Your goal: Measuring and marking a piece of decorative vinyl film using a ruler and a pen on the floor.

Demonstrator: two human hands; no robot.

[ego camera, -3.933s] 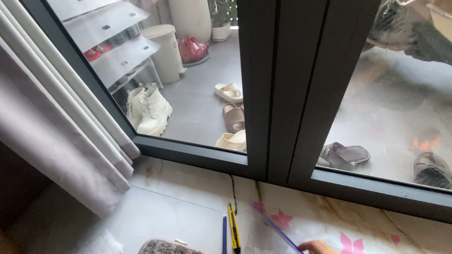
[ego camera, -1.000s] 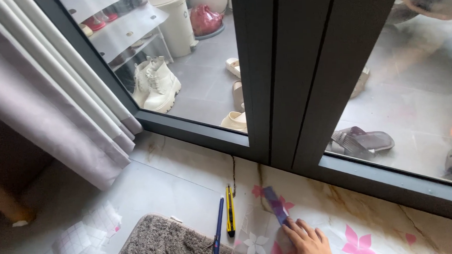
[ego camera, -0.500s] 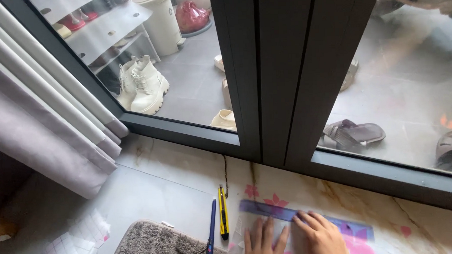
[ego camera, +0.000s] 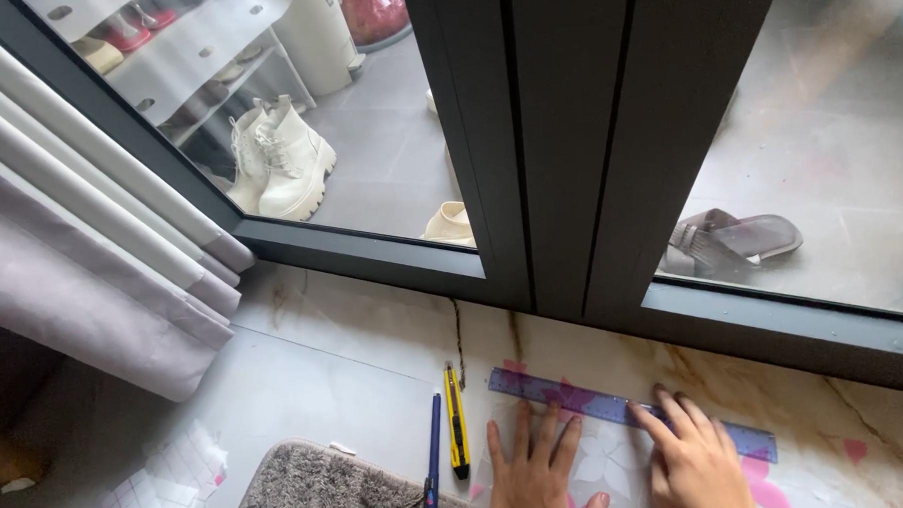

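head cam | looks steeply down | close over floor [ego camera: 306, 389] | facing glass door [ego camera: 567, 130]

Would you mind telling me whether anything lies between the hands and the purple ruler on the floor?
Nothing visible does. The left hand lies flat with its fingertips at the purple ruler, and the right hand has its fingers on it. The yellow utility knife and blue pen lie off to the left, apart.
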